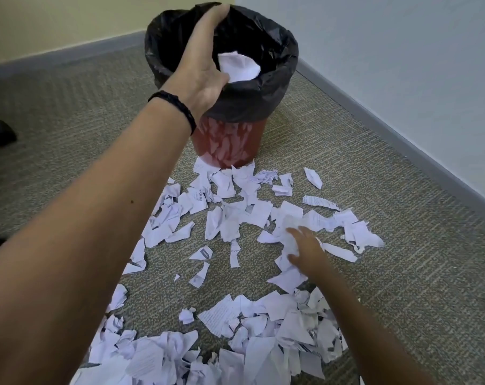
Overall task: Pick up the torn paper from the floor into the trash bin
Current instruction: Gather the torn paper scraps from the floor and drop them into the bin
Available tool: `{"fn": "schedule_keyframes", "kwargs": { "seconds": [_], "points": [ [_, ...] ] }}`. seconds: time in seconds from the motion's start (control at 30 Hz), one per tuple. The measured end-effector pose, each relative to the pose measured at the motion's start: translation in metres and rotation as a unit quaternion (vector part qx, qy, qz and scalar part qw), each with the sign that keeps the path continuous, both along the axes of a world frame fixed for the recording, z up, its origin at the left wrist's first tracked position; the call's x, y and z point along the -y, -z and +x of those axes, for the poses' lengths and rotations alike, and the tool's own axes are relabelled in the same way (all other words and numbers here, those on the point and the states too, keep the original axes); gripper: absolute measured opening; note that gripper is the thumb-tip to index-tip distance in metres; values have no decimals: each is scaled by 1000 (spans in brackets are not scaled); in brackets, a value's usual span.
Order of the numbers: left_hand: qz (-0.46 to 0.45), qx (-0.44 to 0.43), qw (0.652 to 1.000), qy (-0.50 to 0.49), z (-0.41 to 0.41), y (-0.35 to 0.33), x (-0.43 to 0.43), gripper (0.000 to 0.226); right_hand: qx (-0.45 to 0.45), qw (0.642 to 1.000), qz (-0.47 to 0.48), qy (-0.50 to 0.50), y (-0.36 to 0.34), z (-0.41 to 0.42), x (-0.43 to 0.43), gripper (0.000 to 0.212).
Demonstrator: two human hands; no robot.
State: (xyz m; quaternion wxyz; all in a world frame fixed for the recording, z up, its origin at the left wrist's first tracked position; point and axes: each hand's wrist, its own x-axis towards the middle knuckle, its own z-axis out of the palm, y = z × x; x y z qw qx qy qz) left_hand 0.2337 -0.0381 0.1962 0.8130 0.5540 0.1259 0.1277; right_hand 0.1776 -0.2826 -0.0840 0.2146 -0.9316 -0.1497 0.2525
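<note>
Left hand (205, 70) is over the bin (227, 145), fingers loose around a white scrap (238, 66) just inside the liner (274, 90). Right hand (305, 251) lies spread on the floor paper (235, 218). Risk: a careless drop hits the rim and spills.

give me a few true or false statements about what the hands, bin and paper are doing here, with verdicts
1. The left hand is over the trash bin with white paper by its fingers. True.
2. The bin has no liner. False: a black bag lines it and folds over the rim.
3. The right hand is down among the torn paper on the floor. True.
4. The floor is already cleared. False: many scraps still lie on the carpet.
5. A dark band is on the left wrist. True.
</note>
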Motion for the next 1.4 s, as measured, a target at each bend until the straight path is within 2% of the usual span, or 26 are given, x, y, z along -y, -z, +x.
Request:
{"fn": "schedule_keyframes", "kwargs": {
  "seconds": [0.1, 0.13, 0.23, 0.33, 0.4, 0.47, 0.53, 0.6, 0.63, 0.7, 0.77, 0.83, 1.0, 1.13, 1.2, 1.3, 1.37, 1.4],
  "points": [
    [89, 32, 995, 14, 1, 13, -9, 42, 62, 998, -1, -2, 2, -3, -1, 43],
    [114, 49, 992, 8, -2, 17, -13, 42, 64, 998, 14, 12, 0, -3, -2, 38],
    [165, 74, 981, -67, -17, 38, -18, 21, 23, 991, 93, 89, -10, 5, -3, 31],
    [209, 6, 964, -166, -44, 82, -17, 21, -16, 978, 165, 128, -24, 7, -9, 29],
    [296, -65, 938, -168, -68, 124, -28, 20, -62, 959, 220, 167, -36, 5, -16, 28],
    [433, -157, 881, -106, -93, 168, -53, 23, -131, 928, 286, 197, -48, 3, -24, 26],
    [544, -276, 792, -16, -117, 206, -83, 43, -163, 911, 324, 198, -59, 2, -29, 25],
    [585, -394, 705, 74, -143, 237, -107, 65, -177, 901, 347, 189, -72, 1, -36, 25],
    [585, -437, 674, 113, -156, 247, -115, 71, -185, 894, 362, 186, -81, 1, -40, 24],
    [598, -475, 625, 163, -181, 267, -123, 73, -197, 880, 392, 181, -98, 2, -49, 23],
    [647, -468, 573, 186, -201, 283, -126, 73, -189, 876, 412, 165, -118, 4, -59, 22],
    [677, -458, 541, 196, -211, 292, -127, 75, -170, 865, 444, 160, -139, 8, -68, 21],
    [666, -447, 550, 231, -212, 294, -130, 81, -113, 817, 546, 148, -201, 30, -101, 24],
    [674, -445, 544, 229, -212, 296, -129, 83, -90, 783, 585, 189, -240, 60, -142, 22],
    [675, -441, 552, 210, -212, 295, -126, 82, -113, 740, 630, 207, -255, 75, -164, 26],
    [689, -430, 550, 197, -210, 295, -125, 82, -181, 672, 673, 252, -267, 87, -187, 50],
    [685, -427, 557, 193, -210, 294, -125, 82, -198, 646, 690, 258, -270, 87, -192, 49],
    [679, -425, 567, 191, -211, 293, -125, 82, -195, 645, 696, 247, -269, 85, -193, 44]
  ]
}}
